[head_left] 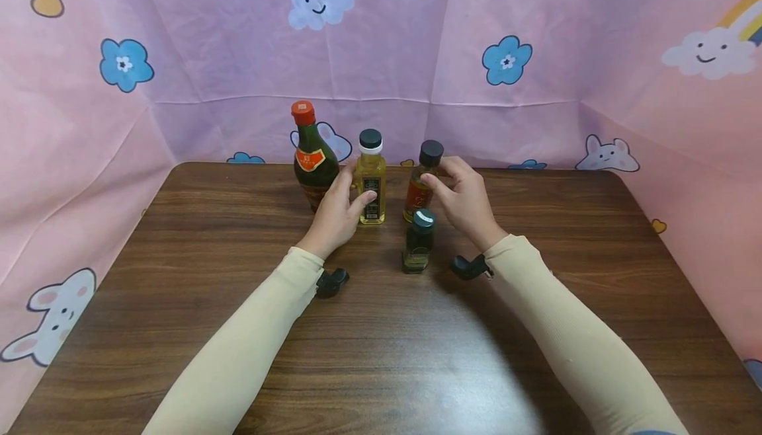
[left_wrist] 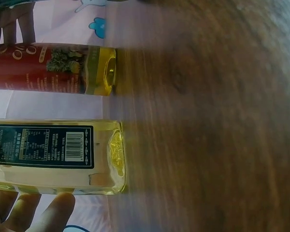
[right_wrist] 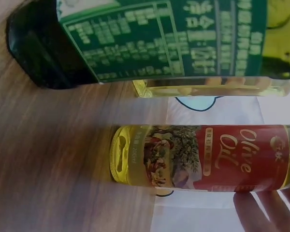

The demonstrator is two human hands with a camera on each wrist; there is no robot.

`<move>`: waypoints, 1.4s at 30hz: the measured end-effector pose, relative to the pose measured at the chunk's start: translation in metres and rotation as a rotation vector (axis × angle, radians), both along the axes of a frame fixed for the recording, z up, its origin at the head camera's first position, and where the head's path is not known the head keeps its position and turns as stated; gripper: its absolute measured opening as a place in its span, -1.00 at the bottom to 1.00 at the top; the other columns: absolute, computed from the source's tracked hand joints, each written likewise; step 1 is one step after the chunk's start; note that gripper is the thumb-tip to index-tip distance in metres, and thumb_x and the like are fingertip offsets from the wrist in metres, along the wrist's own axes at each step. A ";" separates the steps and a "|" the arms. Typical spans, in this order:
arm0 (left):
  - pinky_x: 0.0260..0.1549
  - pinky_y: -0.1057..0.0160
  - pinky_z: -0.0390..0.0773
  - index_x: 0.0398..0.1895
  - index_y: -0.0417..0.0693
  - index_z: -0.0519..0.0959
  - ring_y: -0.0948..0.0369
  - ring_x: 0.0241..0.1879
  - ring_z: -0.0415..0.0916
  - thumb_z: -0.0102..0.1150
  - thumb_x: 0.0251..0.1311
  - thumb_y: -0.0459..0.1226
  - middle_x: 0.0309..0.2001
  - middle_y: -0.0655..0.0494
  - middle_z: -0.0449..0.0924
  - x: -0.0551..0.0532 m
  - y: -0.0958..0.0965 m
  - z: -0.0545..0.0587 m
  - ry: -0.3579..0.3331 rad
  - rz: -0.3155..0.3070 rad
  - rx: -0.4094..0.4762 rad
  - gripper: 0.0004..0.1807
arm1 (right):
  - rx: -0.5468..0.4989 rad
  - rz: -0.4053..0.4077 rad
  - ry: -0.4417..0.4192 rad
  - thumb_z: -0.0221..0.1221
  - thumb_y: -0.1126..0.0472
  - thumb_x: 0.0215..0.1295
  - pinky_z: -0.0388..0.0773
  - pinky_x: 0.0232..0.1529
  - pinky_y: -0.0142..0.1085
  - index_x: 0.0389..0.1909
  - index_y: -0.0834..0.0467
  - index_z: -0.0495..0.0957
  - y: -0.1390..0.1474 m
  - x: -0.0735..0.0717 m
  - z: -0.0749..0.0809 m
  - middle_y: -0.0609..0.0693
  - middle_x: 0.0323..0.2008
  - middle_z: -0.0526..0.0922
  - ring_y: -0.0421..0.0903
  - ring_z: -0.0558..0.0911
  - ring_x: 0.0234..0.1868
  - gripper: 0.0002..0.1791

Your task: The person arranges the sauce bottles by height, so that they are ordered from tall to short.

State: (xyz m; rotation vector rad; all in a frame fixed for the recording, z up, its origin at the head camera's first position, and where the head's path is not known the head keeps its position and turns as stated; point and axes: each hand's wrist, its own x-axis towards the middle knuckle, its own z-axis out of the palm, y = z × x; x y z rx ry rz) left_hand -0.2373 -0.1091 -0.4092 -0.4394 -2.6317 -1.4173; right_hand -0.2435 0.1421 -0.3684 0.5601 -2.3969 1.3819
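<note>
My left hand (head_left: 338,213) holds a square clear bottle of yellow oil (head_left: 373,184), thumb across its front and fingers at its left side. In the left wrist view this oil bottle (left_wrist: 48,154) shows a dark label with a barcode. With thumb and fingers near the neck, my right hand (head_left: 467,197) grips an olive oil bottle (head_left: 419,196) with a black cap. Its red "Olive Oil" label faces the right wrist view, where the olive oil bottle (right_wrist: 208,157) appears upright. In front of it stands a small dark square bottle (head_left: 419,246) with a green label.
A dark green bottle (head_left: 315,167) with a red cap stands just left of the oil bottle, partly behind my left hand. Everything stands on a brown wooden table (head_left: 381,355). A pink patterned cloth (head_left: 381,58) hangs behind and at both sides.
</note>
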 end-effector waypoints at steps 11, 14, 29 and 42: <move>0.46 -0.13 0.24 0.70 0.03 -0.07 -0.02 0.55 0.14 0.08 0.52 -0.02 0.62 -0.05 0.06 -0.001 0.001 0.001 -0.007 0.007 -0.018 -0.16 | 0.132 -0.011 -0.151 0.28 0.05 0.47 0.46 0.34 0.00 0.25 0.15 0.64 0.001 -0.007 0.009 0.10 0.18 0.66 0.04 0.57 0.30 -0.57; 0.45 -0.11 0.26 0.70 0.03 -0.07 -0.02 0.54 0.16 0.09 0.52 -0.03 0.62 -0.04 0.07 -0.001 0.001 0.001 -0.012 0.011 -0.016 -0.16 | 0.136 -0.001 -0.192 0.27 0.02 0.48 0.45 0.35 -0.01 0.27 0.14 0.62 0.002 -0.007 0.011 0.10 0.21 0.66 0.04 0.56 0.32 -0.55; 0.46 -0.10 0.26 0.70 0.01 -0.11 -0.03 0.57 0.10 0.07 0.52 -0.01 0.64 -0.06 -0.01 0.000 0.001 0.001 -0.006 0.006 -0.022 -0.13 | 0.015 0.034 -0.199 0.22 0.02 0.52 0.44 0.35 0.05 0.33 0.14 0.54 0.027 0.013 0.011 0.09 0.23 0.62 0.01 0.55 0.29 -0.53; 0.42 -0.15 0.31 0.69 -0.03 -0.05 -0.05 0.54 0.16 0.10 0.52 -0.05 0.61 -0.07 0.06 0.000 0.001 0.001 0.015 0.009 -0.023 -0.16 | -0.174 0.232 -0.263 0.31 0.26 0.42 0.56 0.26 -0.11 0.44 0.13 0.40 0.042 0.066 -0.004 0.08 0.31 0.51 0.06 0.51 0.34 -0.40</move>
